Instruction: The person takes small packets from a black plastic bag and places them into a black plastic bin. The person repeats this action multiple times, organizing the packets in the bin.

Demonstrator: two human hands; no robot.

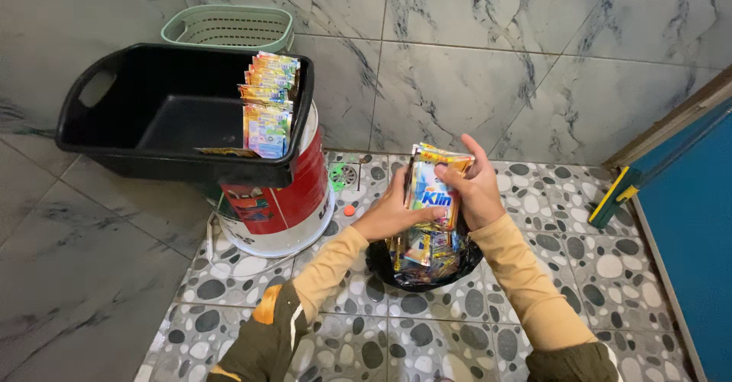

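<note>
A strip of detergent sachets (431, 191) is held upright between both hands above a black plastic bag (424, 264). The left hand (393, 213) is placed against the strip's left edge, with the thumb pressed across the lower front of the top sachet; its grip is closed on the strip. The right hand (476, 187) is wrapped around the right edge and upper corner, fingers curled over the top; its grip is likewise closed on the strip. Both forearms are covered by tan sleeves.

The lower part of the strip is hung down into the black plastic bag, which is set on the pebble-patterned floor (579, 275) and is seen to contain further sachets of the same kind. How many are inside cannot be told, since the hands and the bag's rim partly conceal them.

To the left, a black tub (99, 134) is rested on top of a red and white bucket (293, 199). A second bundle of sachets (268, 107) is draped over the tub's right rim. A pale green basket (229, 27) is positioned behind the tub, against the marbled wall. A floor drain (345, 174) is located just beside the bucket, and a small orange object (349, 210) lies near it. A squeegee-like tool (619, 193), probably yellow and green, is leaned near the blue door (690, 222) at the right.
</note>
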